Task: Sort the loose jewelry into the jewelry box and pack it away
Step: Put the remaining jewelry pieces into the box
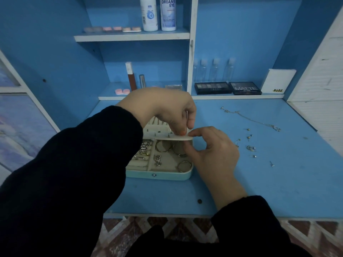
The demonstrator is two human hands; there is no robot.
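Observation:
A small teal jewelry box (167, 176) lies open on the blue desk, with hoop earrings (163, 146), rings and a chain in its cream compartments. A cream earring panel (174, 138) stands up from the box's middle, studded with small earrings. My left hand (167, 110) reaches over the box and pinches the panel's upper edge near its right corner. My right hand (213, 151) holds the same corner from the right between thumb and forefinger. Loose stud earrings (249, 143) and a thin necklace (250, 118) lie on the desk to the right.
Behind the box, low shelves hold two dark makeup palettes (228, 88), clear bottles (213, 70), a lip product (130, 76) and a pink lens case (122, 91). Two white solution bottles (157, 13) stand on the upper shelf. The desk's front edge (167, 215) runs below my arms.

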